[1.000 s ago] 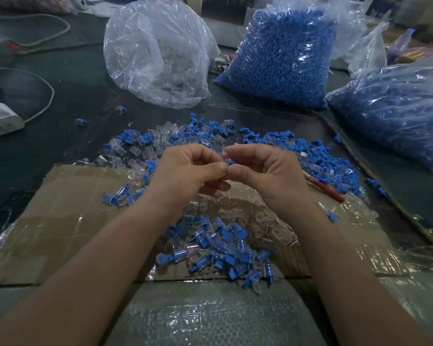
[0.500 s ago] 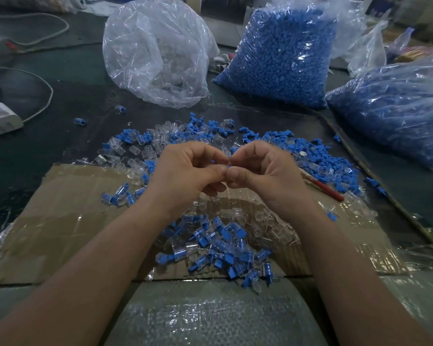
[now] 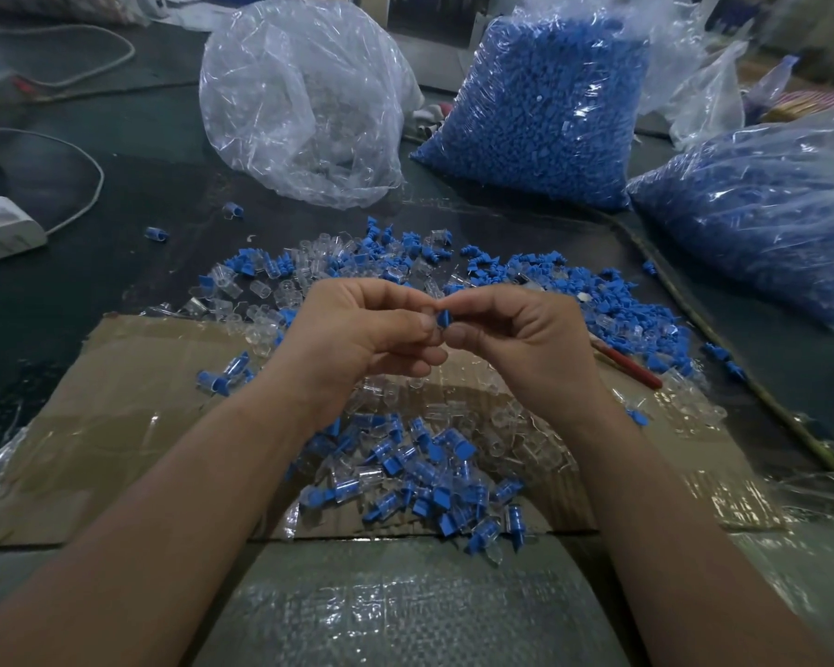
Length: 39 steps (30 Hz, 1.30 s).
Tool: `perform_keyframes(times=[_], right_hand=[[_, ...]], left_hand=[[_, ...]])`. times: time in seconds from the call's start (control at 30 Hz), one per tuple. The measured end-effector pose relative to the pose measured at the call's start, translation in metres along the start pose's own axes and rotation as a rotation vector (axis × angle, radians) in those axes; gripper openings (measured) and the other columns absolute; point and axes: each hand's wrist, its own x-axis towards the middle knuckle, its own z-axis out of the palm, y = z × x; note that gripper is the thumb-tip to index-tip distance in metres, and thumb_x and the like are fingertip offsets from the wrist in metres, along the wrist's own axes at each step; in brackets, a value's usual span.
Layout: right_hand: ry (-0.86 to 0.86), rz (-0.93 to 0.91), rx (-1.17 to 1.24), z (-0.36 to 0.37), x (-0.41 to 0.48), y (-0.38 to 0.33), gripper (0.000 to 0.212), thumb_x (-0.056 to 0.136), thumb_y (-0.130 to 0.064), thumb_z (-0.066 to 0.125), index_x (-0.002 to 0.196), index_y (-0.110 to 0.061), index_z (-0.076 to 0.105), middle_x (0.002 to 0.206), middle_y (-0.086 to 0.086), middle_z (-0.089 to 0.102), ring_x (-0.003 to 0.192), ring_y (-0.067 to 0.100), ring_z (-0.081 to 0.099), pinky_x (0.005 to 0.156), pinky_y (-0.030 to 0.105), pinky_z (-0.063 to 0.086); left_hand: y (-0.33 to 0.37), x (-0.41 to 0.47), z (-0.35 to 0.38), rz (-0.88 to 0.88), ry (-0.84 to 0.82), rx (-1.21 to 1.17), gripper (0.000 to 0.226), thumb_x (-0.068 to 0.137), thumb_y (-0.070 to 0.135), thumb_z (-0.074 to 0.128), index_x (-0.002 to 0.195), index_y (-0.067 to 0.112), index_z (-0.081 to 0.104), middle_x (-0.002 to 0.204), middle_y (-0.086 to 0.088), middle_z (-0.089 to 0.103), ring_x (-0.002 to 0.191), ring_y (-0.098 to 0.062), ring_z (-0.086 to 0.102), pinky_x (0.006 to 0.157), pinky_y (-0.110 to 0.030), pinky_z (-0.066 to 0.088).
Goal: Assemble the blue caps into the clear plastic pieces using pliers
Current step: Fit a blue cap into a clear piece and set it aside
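Note:
My left hand (image 3: pixel 357 329) and my right hand (image 3: pixel 526 339) meet fingertip to fingertip above the cardboard sheet (image 3: pixel 116 426). A blue cap (image 3: pixel 444 319) shows between the two thumbs and forefingers; both hands pinch around it, and any clear piece there is hidden by the left fingers. A heap of assembled clear-and-blue pieces (image 3: pixel 429 479) lies under my wrists. Loose clear pieces (image 3: pixel 280 291) and loose blue caps (image 3: pixel 622 300) are spread behind my hands. A red handle (image 3: pixel 631 368), possibly the pliers, pokes out under the caps on the right.
At the back stand a clear bag of clear pieces (image 3: pixel 304 103) and two bags of blue caps (image 3: pixel 545 113) (image 3: pixel 766 223). A white adapter (image 3: pixel 1 228) with its cable lies at the left. A woven plastic sheet (image 3: pixel 405 604) covers the near edge.
My hands stayed pressed together in the same spot. The fingers have shifted slightly, and a blue cap now shows between the fingertips.

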Motion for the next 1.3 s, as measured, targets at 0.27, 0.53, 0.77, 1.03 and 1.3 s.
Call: perform_keyframes(times=[0.27, 0.53, 0.77, 1.03, 1.3], right_hand=[[-0.01, -0.018, -0.054, 0.0, -0.002, -0.001, 0.033, 0.074, 0.002, 0.069, 0.096, -0.022, 0.064, 0.082, -0.015, 0.065, 0.078, 0.0, 0.065, 0.072, 0.013, 0.051], [-0.024, -0.035, -0.078, 0.002, -0.002, -0.002, 0.031, 0.074, 0.0, 0.069, 0.099, -0.018, 0.065, 0.083, -0.015, 0.066, 0.078, 0.0, 0.066, 0.071, 0.013, 0.05], [0.159, 0.147, -0.127, -0.022, 0.0, -0.006, 0.02, 0.073, -0.021, 0.069, 0.09, -0.031, 0.063, 0.084, -0.015, 0.065, 0.078, 0.001, 0.065, 0.067, 0.01, 0.049], [0.056, 0.676, -0.61, -0.073, -0.002, 0.019, 0.064, 0.075, -0.039, 0.071, 0.131, -0.019, 0.047, 0.131, 0.0, 0.051, 0.114, 0.016, 0.048, 0.088, 0.029, 0.034], [-0.044, 0.844, -0.783, -0.067, 0.0, 0.029, 0.082, 0.066, -0.059, 0.069, 0.133, -0.019, 0.043, 0.132, 0.004, 0.048, 0.1, 0.019, 0.046, 0.08, 0.033, 0.034]], left_hand=[[-0.001, 0.001, 0.001, -0.028, 0.011, 0.035, 0.019, 0.058, 0.008, 0.069, 0.076, 0.003, 0.064, 0.063, -0.012, 0.069, 0.054, -0.019, 0.067, 0.047, -0.021, 0.052], [-0.001, 0.001, 0.0, -0.055, 0.02, 0.054, 0.007, 0.071, -0.004, 0.065, 0.074, 0.001, 0.063, 0.061, -0.013, 0.068, 0.052, -0.018, 0.066, 0.045, -0.02, 0.051], [0.0, 0.0, 0.0, -0.036, 0.044, 0.018, 0.006, 0.073, -0.003, 0.064, 0.073, 0.002, 0.062, 0.059, -0.008, 0.067, 0.053, -0.017, 0.066, 0.047, -0.02, 0.052], [-0.001, 0.001, -0.001, -0.027, 0.059, 0.004, 0.005, 0.073, -0.003, 0.064, 0.074, 0.002, 0.062, 0.06, -0.009, 0.068, 0.054, -0.017, 0.066, 0.047, -0.02, 0.052], [-0.002, 0.001, -0.001, -0.022, 0.053, 0.005, 0.005, 0.071, -0.001, 0.064, 0.073, 0.003, 0.062, 0.061, -0.009, 0.068, 0.055, -0.018, 0.066, 0.048, -0.02, 0.052]])
